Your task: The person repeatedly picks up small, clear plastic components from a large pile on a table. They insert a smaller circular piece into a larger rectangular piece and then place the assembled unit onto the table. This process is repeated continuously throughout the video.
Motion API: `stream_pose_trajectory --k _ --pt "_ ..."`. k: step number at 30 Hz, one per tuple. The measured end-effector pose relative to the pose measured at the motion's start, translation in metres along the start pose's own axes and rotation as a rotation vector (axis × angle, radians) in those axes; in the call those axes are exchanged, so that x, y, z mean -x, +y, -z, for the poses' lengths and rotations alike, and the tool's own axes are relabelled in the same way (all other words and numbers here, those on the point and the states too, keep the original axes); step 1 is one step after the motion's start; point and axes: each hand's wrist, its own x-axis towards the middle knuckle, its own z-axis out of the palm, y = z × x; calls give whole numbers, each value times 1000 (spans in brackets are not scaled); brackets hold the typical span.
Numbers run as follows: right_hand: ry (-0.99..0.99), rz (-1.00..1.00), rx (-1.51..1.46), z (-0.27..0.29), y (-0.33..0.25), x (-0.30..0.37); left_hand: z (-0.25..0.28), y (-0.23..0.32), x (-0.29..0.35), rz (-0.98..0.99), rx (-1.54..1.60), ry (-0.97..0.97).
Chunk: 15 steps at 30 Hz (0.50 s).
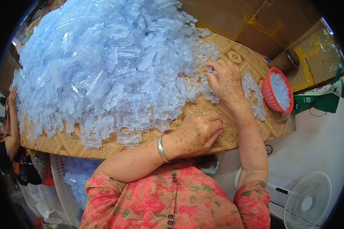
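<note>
- R hand (228, 80): thumb/index bent at small clr pcs (205, 51); can't tell if gripping.
- L hand (197, 129): fingers curled; can't tell contents.
- Plastic heap (103, 68): left of R fingers.
- Red basket (268, 94): right.

Looking down from the left of two fisheye cameras worn side by side on your head, the view faces over your floral shirt (149, 202) to the tabletop (202, 105), near enough that your left hand (199, 129) and right hand (227, 78) fall close to mid-frame while the plastic heap (111, 68) runs past the upper edge. The wide lens bows straight lines and blackens the corners.
</note>
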Motion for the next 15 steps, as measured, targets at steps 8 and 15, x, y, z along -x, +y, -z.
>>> stream_pose_trajectory --k 8,15 --pt "-164 -220 -162 34 -12 53 4 6 -1 48 -15 20" --pt "-111 -580 -96 39 -29 111 2 -14 -1 159 -159 119"
